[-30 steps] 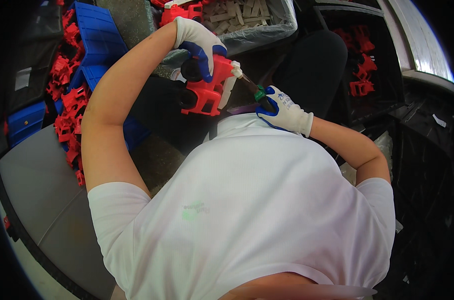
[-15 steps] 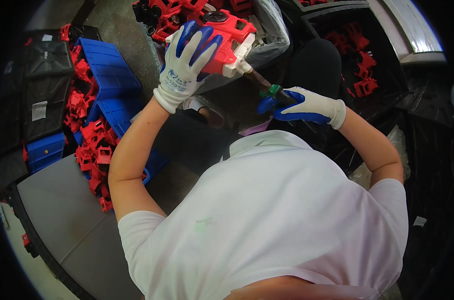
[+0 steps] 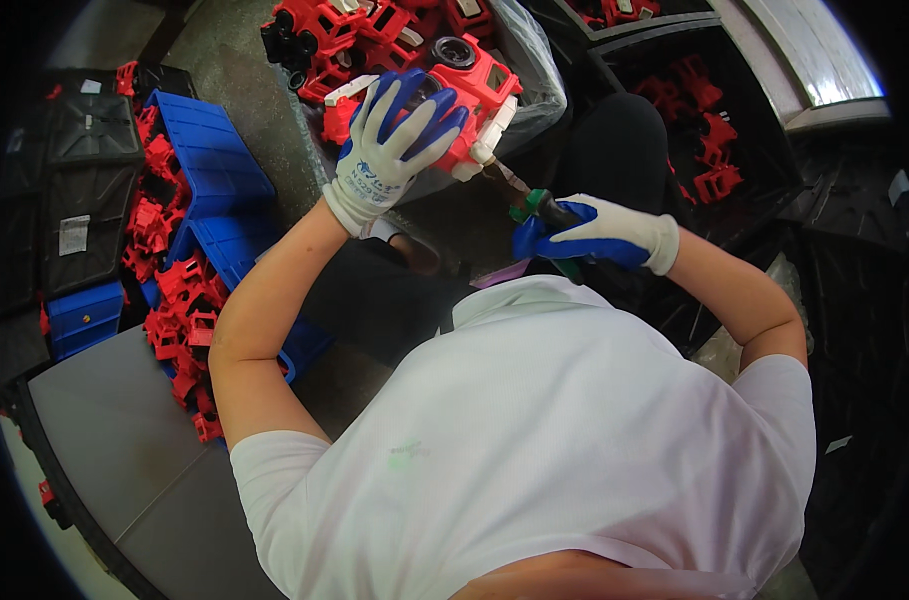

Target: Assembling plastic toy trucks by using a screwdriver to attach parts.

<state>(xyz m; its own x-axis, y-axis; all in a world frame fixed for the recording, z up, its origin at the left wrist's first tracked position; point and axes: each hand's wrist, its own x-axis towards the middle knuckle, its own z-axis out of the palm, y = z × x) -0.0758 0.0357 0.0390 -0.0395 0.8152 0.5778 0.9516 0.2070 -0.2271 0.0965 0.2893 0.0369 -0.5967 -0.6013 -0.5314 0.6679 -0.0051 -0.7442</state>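
One plastic-lined bin (image 3: 544, 80) holds many red toys (image 3: 374, 35), too jumbled to count; one black crate (image 3: 759, 120) holds several more. One red-and-white toy car (image 3: 484, 88) is above the bin's near side, the left hand (image 3: 389, 150) spread wide on it, grip unclear. The right hand (image 3: 604, 238) curls round one tool (image 3: 539, 205).

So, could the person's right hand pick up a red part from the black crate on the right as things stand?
Probably not: the right hand holds a dark-handled tool, though the black crate looks open on top.
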